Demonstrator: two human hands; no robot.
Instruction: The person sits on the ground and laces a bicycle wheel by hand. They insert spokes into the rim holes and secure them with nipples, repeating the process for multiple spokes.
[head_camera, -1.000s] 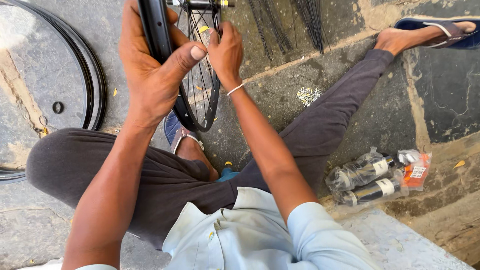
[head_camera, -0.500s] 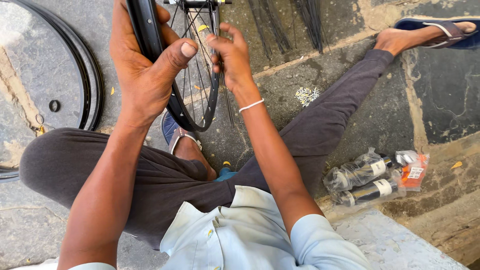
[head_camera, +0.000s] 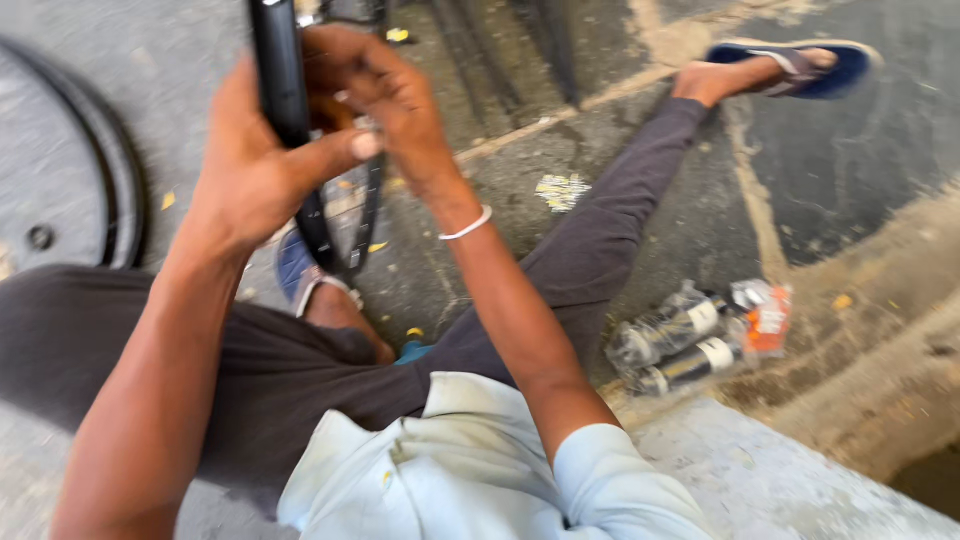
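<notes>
2 hands work on 1 black bicycle wheel (head_camera: 283, 110), held upright above the person's lap. The left hand (head_camera: 255, 165) is wrapped around its tyre, thumb across. The right hand (head_camera: 385, 95) curls at the spokes; its grip is blurred. Wrapped bottles (head_camera: 690, 335) lie on the floor (head_camera: 860, 200), well apart.

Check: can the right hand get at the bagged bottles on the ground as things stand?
Probably yes. The bagged bottles lie on open ground beside the right leg, nothing over them. But the right hand is up at the wheel, so it must let go first.
</notes>
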